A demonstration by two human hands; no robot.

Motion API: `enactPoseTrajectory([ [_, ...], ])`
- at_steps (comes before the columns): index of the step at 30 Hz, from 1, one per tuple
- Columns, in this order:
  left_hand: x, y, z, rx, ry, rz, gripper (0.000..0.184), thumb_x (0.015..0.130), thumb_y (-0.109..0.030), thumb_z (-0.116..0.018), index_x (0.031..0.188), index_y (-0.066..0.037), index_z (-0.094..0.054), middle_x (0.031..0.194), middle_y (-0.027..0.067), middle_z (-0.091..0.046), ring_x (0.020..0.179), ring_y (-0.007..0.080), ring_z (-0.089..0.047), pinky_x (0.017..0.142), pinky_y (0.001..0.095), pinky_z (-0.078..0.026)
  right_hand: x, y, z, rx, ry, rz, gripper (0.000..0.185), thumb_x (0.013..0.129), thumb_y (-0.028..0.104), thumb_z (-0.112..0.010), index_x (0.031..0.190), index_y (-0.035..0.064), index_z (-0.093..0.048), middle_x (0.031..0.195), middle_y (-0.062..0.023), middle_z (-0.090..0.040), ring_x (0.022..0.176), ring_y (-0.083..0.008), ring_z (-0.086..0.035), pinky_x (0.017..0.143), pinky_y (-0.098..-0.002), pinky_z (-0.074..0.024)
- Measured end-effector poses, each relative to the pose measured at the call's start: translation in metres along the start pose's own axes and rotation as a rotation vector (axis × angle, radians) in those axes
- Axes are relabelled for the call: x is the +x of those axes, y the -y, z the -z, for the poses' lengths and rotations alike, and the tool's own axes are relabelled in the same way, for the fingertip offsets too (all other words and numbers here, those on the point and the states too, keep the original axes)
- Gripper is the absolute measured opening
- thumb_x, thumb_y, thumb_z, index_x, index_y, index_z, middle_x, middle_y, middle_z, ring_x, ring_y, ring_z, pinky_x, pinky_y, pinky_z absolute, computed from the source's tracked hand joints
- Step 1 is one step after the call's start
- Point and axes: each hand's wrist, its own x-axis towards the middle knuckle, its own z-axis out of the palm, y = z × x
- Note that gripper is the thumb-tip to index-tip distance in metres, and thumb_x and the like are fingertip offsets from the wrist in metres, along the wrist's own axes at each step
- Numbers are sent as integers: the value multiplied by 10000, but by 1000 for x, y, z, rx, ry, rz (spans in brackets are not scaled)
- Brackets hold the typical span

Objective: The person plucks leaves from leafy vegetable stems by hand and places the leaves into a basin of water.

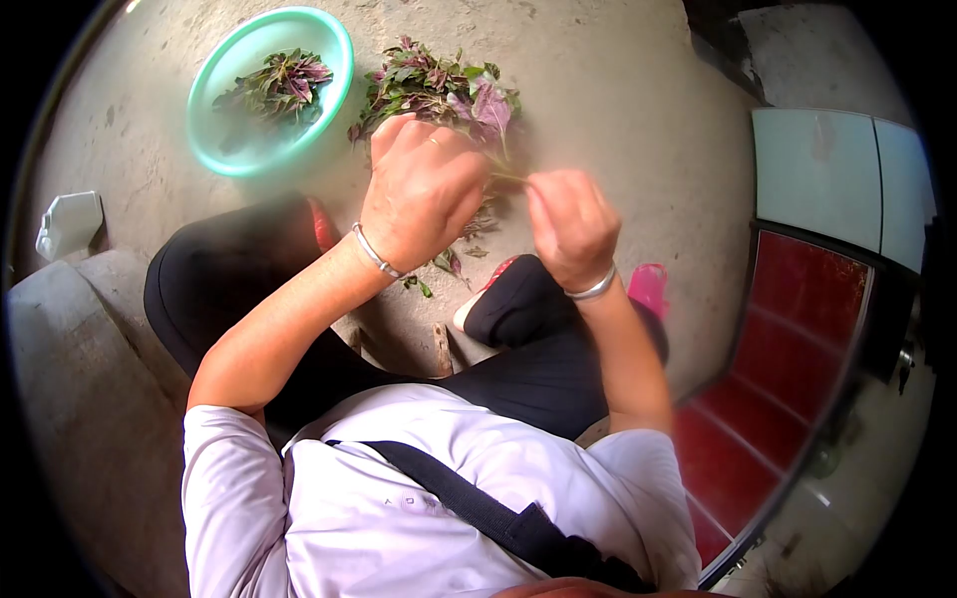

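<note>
A green stem [508, 177] of leafy amaranth stretches between my two hands, with purple-and-green leaves [488, 108] at its upper end. My left hand [424, 189] is closed around one part of the stem, its fingertips hidden behind the knuckles. Thumb and fingers of my right hand [573, 224] pinch the other part. Just beyond my hands, a pile of amaranth [414, 85] lies on the floor. To the left of the pile stands a turquoise plastic basin [206, 130] with a small heap of amaranth leaves [284, 85] in it.
Loose leaves [449, 263] lie on the concrete floor [628, 90] between my feet. A pink plastic object [649, 287] is by my right knee, and a whitish container [70, 224] stands at far left. A cabinet with red tiles [797, 319] lines the right side.
</note>
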Motion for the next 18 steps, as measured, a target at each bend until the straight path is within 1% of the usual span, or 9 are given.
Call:
enactPoseTrajectory([
  [4,-4,1,-8,-72,16,233,37,669,-103,-552,706,-100,-552,753,41,-537,766,217,-499,788,354,-322,1,6,-2,8,17,3,178,671,32,-620,835,52,-554,734,-65,-521,635,-225,-534,548,-315,-448],
  [5,-6,7,-12,-110,-60,294,46,698,-101,-528,712,-64,-551,691,47,-531,683,175,-508,720,310,-370,0,5,-2,-7,16,-34,176,673,30,-618,836,52,-556,733,-66,-520,633,-227,-534,547,-316,-449],
  [7,5,10,-3,-333,69,707,79,726,-97,-522,730,-22,-546,644,45,-527,613,121,-497,607,262,-400,-4,-1,-2,-40,12,-106,172,676,27,-614,837,53,-558,733,-68,-518,628,-231,-534,544,-320,-449],
  [8,-1,24,-12,-335,-25,674,100,748,-89,-508,754,7,-537,620,40,-517,592,79,-473,541,224,-393,-4,-3,-1,27,13,-215,169,687,19,-617,844,37,-558,720,-67,-518,610,-184,-536,531,-282,-442],
  [9,-1,25,-9,-305,74,705,122,761,-118,-524,752,-5,-569,637,66,-556,589,137,-520,559,254,-416,-5,-4,0,145,32,-379,163,698,21,-619,849,28,-557,719,-55,-527,607,-152,-532,525,-262,-434],
  [11,-18,35,-22,-58,250,482,217,747,-241,-488,690,-71,-610,622,116,-582,610,291,-572,648,404,-434,-5,-3,2,378,67,-707,156,721,27,-623,861,11,-555,717,-31,-545,600,-90,-524,511,-222,-417],
  [12,-22,28,-22,61,426,385,215,755,-258,-522,661,-78,-592,680,116,-585,666,304,-560,675,423,-409,-3,-3,2,622,-10,-795,149,758,46,-618,882,-5,-554,736,-2,-567,604,-31,-498,490,-174,-384],
  [15,-40,23,-29,182,497,182,151,709,-217,-609,733,-68,-612,770,115,-568,764,309,-517,709,357,-409,4,-5,12,973,-24,-1007,144,778,47,-598,904,-11,-557,767,0,-576,617,-27,-503,481,-161,-380],
  [18,-28,19,-26,52,426,129,203,688,-173,-592,872,-85,-596,762,111,-574,735,297,-523,687,409,-419,-1,-12,13,1127,17,-1149,164,791,85,-578,934,9,-550,771,-25,-589,575,-17,-467,470,-145,-354],
])
